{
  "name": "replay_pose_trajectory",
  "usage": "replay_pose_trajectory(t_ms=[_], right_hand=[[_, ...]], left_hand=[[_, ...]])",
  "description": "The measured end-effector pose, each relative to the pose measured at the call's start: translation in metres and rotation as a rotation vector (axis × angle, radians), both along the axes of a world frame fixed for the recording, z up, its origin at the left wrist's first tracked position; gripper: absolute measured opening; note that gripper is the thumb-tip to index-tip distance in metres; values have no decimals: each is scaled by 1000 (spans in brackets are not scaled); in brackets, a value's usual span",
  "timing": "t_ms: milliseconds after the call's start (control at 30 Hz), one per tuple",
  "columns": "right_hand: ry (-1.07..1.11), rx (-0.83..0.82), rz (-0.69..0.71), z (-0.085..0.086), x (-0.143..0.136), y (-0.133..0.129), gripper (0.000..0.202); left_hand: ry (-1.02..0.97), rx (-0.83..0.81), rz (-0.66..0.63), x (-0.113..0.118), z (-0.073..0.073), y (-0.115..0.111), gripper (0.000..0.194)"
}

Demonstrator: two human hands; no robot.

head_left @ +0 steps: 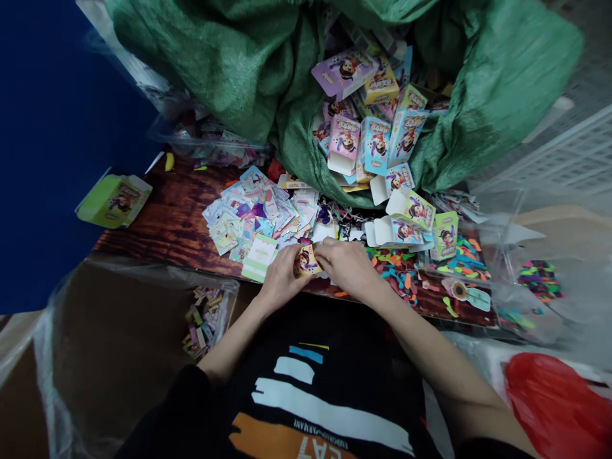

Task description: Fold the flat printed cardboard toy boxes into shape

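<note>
A small yellow box (pixel 308 260) printed with a cartoon figure is held between both hands at the table's front edge. My left hand (pixel 281 274) grips its left side, fingers closed around it. At its right end, the fingers of my right hand (pixel 347 264) are pinched together on the box. Just left of my left hand lies a green and white card (pixel 259 257). Behind it spreads a heap of small printed cards (pixel 261 210). Open-ended small boxes (pixel 401 229) lie beyond my right hand, above many colourful small plastic pieces (pixel 396 271).
A green woven sack (pixel 239 70) spills printed boxes (pixel 377 140) at the back. A lime box (pixel 117 199) stands on the wooden table (pixel 167 233) at left. Below is a carton (pixel 124 357) with small filled boxes (pixel 205 319). A red plastic bag (pixel 554 401) lies at lower right.
</note>
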State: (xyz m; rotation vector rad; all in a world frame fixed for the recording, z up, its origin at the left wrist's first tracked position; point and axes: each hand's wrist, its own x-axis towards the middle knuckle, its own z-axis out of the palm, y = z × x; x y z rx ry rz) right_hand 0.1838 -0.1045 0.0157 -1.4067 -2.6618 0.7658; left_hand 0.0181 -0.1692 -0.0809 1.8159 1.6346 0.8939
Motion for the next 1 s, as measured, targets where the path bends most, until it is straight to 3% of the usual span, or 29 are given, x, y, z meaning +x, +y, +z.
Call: replay_pose_trajectory(t_ms=[100, 233, 300, 367, 467, 533, 600, 667, 800, 1000], right_hand=[[251, -83, -52, 10, 6, 9, 21], [770, -286, -284, 18, 10, 20, 13], [930, -407, -390, 12, 2, 19, 15], [1003, -425, -458, -1, -7, 14, 16], [880, -128, -451, -24, -14, 2, 8], [666, 129, -356, -34, -13, -7, 13], [446, 262, -242, -36, -8, -14, 20], [275, 253, -163, -32, -4, -18, 21], [51, 39, -96, -15, 0, -16, 24], [316, -186, -198, -16, 0, 1, 25]], left_hand=[[-10, -2, 1, -3, -1, -1, 60], [-40, -29, -13, 0, 2, -1, 59], [-57, -37, -3, 2, 4, -1, 60], [-65, -33, 24, 3, 5, -1, 61], [-46, -10, 56, 0, 3, -1, 60], [-23, 13, 69, -3, 2, -2, 58], [8, 45, 83, -5, 1, -2, 57], [49, 83, 94, -5, 1, -2, 56], [140, 151, 56, 1, 3, -1, 55], [176, 168, 15, 7, 4, 2, 57]])
